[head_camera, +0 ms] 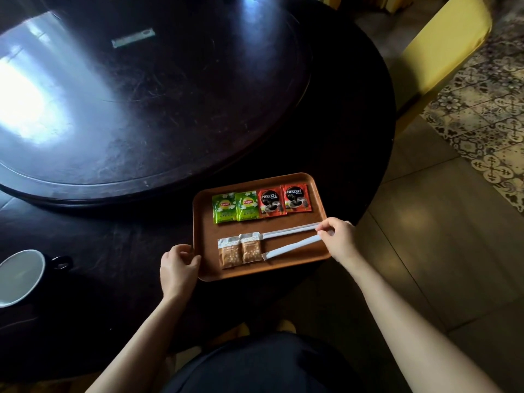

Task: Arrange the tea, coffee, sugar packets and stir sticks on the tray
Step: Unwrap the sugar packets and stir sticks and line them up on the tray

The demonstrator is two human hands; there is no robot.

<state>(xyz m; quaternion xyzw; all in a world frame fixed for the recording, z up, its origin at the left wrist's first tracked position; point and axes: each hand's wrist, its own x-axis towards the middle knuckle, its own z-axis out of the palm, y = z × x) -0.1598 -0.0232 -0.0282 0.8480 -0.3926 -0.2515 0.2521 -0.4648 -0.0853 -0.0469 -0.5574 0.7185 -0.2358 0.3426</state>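
A brown tray (207, 236) lies near the front edge of the dark round table. Along its far side sit two green tea packets (235, 207) and two red coffee packets (285, 200) in a row. Two brown sugar packets (239, 251) lie at the near left of the tray. Two white wrapped stir sticks run to their right: the far one (289, 231) lies nearly straight, the near one (292, 246) is slanted. My right hand (337, 238) pinches the right end of the near stick. My left hand (178, 265) grips the tray's left rim.
A dark mug (19, 275) with a white inside stands at the left. A raised round turntable (127, 109) fills the table's middle, with a small flat packet (133, 38) on it. A yellow chair (442, 52) stands at the right over tiled floor.
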